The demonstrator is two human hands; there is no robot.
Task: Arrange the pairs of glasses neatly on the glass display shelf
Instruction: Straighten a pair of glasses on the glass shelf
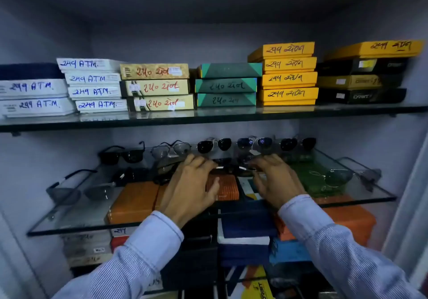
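Both my hands rest over the middle of the glass display shelf (92, 220). My left hand (192, 187) and my right hand (275, 178) hold the two ends of a dark pair of glasses (229, 169) between them. Along the back stands a row: black sunglasses (122, 154), a clear-lens pair (171, 149), dark sunglasses (214, 144), blue-tinted sunglasses (254, 142) and another dark pair (298, 143). Grey glasses (76, 190) lie at the front left. A thin wire-rimmed pair (333, 177) lies at the right.
Stacked labelled boxes fill the upper glass shelf (208, 119): white, beige, green, yellow and black ones. Orange, blue and black boxes (245, 231) are piled under the display shelf. White cabinet walls close in both sides.
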